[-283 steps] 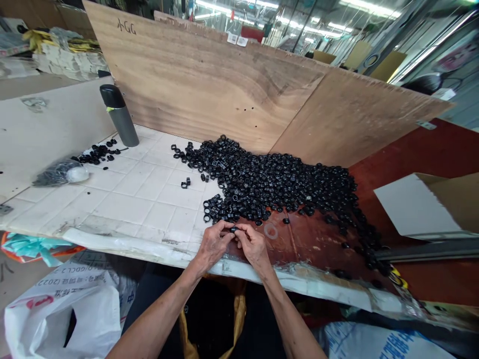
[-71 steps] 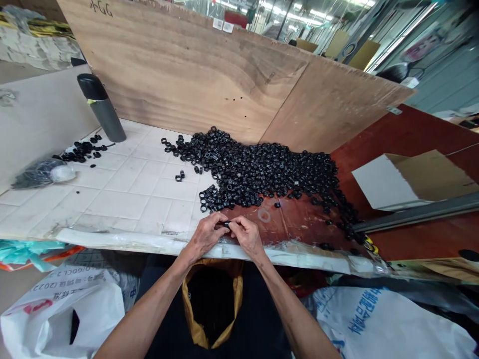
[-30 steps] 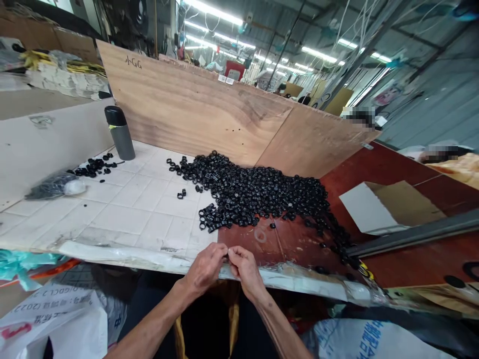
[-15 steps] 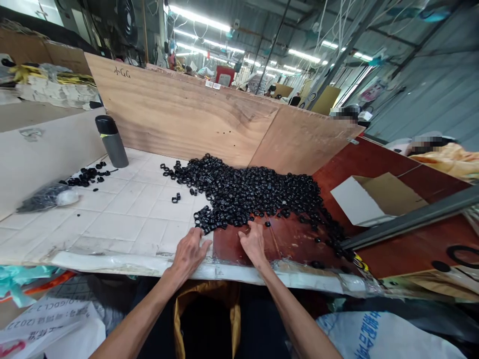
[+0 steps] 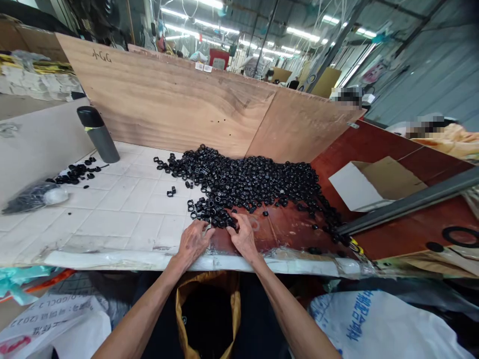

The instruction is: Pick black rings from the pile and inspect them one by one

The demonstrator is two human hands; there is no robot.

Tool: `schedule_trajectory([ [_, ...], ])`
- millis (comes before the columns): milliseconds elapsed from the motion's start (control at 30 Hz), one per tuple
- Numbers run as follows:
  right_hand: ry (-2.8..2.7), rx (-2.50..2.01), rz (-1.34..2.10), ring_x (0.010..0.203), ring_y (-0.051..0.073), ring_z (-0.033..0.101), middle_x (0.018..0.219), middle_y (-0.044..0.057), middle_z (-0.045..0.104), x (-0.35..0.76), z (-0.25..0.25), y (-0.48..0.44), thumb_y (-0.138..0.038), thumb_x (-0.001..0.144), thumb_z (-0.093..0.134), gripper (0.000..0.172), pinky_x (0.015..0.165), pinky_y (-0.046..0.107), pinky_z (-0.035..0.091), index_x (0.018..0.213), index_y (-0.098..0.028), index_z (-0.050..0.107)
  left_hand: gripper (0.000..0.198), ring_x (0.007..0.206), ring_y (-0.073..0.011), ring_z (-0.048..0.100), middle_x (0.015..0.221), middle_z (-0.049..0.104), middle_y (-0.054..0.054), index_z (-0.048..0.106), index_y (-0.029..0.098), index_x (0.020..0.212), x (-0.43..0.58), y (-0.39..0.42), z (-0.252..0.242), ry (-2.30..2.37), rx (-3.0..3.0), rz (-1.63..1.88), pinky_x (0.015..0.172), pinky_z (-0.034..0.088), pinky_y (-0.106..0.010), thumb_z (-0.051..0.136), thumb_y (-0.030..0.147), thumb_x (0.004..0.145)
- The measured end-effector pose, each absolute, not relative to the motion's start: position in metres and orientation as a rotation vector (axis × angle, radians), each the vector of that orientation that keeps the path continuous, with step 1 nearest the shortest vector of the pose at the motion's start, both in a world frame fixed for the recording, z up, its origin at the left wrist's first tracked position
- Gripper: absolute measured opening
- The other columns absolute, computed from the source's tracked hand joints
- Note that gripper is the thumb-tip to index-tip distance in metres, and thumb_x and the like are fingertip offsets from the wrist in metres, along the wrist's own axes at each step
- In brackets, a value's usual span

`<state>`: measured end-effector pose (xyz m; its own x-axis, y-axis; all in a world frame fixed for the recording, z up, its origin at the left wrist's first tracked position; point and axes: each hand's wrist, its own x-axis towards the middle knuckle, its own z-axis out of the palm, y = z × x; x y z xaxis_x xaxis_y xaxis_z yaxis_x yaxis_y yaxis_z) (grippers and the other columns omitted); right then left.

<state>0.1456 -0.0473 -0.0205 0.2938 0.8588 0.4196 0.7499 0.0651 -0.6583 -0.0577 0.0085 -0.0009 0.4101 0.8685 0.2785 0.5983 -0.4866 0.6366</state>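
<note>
A big heap of small black plastic rings (image 5: 254, 182) lies across the white tiled bench top (image 5: 123, 214) and the red-brown board (image 5: 295, 227). My left hand (image 5: 192, 242) is at the heap's near edge, fingers curled down onto the nearest rings, thumb pointing right. My right hand (image 5: 244, 235) is just beside it, fingertips pinched on a black ring (image 5: 232, 224) at the edge of the heap. What the left fingers hold is hidden. A bag with a yellow rim (image 5: 207, 309) hangs open below the bench edge between my forearms.
Plywood boards (image 5: 179, 99) wall the back of the bench. A grey flask with a black cap (image 5: 96, 133) stands at back left, near a small cluster of rings (image 5: 77, 172) and a plastic bag of black parts (image 5: 32, 195). A cardboard box (image 5: 370, 182) and metal rail (image 5: 407, 202) lie right. White sacks (image 5: 374, 324) sit below.
Both hands held one ring together at the bench edge, then parted and reached forward flat; now they have moved up to the heap and curled onto its nearest rings.
</note>
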Motion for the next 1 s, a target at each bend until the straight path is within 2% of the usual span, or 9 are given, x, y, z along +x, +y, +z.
schedule_trajectory([
  [133,-1.443,-1.726,0.131,0.077,0.019,0.058,0.102,0.008,0.059,0.144,-0.018,-0.054,-0.018,0.081,0.062,0.017,0.074,0.034,0.053,0.098,-0.019,0.064,0.024,0.085,-0.0207,0.067,0.098,0.066,-0.003,0.062,0.022,0.105,-0.064,0.004,-0.009,1.119,2.267,0.862,0.079,0.054,-0.032,0.069,0.021,0.082],
  [233,-1.475,-1.718,0.178,0.071,0.018,0.057,0.095,0.006,0.062,0.139,-0.017,-0.057,-0.019,0.081,0.064,0.011,0.069,0.031,0.051,0.092,-0.019,0.065,0.029,0.099,-0.0246,0.066,0.105,0.065,-0.005,0.06,0.023,0.108,-0.062,0.002,-0.012,1.094,2.352,0.815,0.085,0.054,-0.035,0.07,0.018,0.081],
  [333,-1.493,-1.654,0.321,0.067,0.017,0.059,0.092,0.005,0.067,0.134,-0.014,-0.061,-0.024,0.085,0.065,0.014,0.065,0.029,0.051,0.098,-0.02,0.067,0.026,0.101,-0.0249,0.066,0.105,0.065,-0.006,0.06,0.022,0.107,-0.059,0.002,-0.012,1.096,2.38,0.79,0.087,0.055,-0.036,0.067,0.016,0.083],
  [467,-1.516,-1.657,0.291,0.08,0.021,0.065,0.096,0.006,0.072,0.13,-0.01,-0.066,-0.03,0.092,0.064,0.017,0.08,0.034,0.053,0.104,-0.021,0.071,0.021,0.096,-0.0227,0.066,0.101,0.063,-0.005,0.061,0.022,0.104,-0.061,0.003,-0.012,1.048,2.372,0.827,0.085,0.055,-0.034,0.063,0.015,0.085],
  [533,-1.53,-1.68,0.278,0.08,0.021,0.065,0.096,0.007,0.073,0.13,-0.011,-0.066,-0.031,0.092,0.064,0.017,0.082,0.036,0.053,0.104,-0.021,0.072,0.021,0.091,-0.021,0.066,0.1,0.062,-0.005,0.061,0.022,0.105,-0.063,0.002,-0.013,1.001,2.347,0.855,0.083,0.056,-0.033,0.062,0.015,0.085],
  [700,-1.284,-1.617,0.535,0.073,0.02,0.07,0.089,0.006,0.073,0.125,-0.017,-0.064,-0.039,0.091,0.065,0.026,0.072,0.033,0.059,0.108,-0.02,0.07,0.022,0.073,-0.0145,0.063,0.096,0.059,-0.002,0.061,0.021,0.103,-0.064,0.003,-0.017,0.978,2.171,0.955,0.074,0.057,-0.029,0.062,0.014,0.083],
  [800,-1.085,-1.52,0.748,0.073,0.021,0.073,0.085,0.005,0.075,0.118,-0.017,-0.064,-0.047,0.086,0.069,0.035,0.066,0.032,0.062,0.105,-0.019,0.071,0.023,0.072,-0.0123,0.062,0.098,0.057,-0.003,0.062,0.02,0.103,-0.062,0.005,-0.021,0.923,2.064,1.011,0.069,0.058,-0.027,0.062,0.012,0.082],
  [1000,-1.039,-1.418,0.858,0.092,0.023,0.074,0.114,0.007,0.075,0.113,-0.01,-0.066,-0.041,0.077,0.078,0.033,0.085,0.036,0.062,0.104,-0.021,0.077,0.028,0.073,-0.012,0.065,0.101,0.06,-0.004,0.066,0.02,0.106,-0.061,0.01,-0.029,0.86,1.958,1.056,0.068,0.059,-0.026,0.061,0.007,0.081],
])
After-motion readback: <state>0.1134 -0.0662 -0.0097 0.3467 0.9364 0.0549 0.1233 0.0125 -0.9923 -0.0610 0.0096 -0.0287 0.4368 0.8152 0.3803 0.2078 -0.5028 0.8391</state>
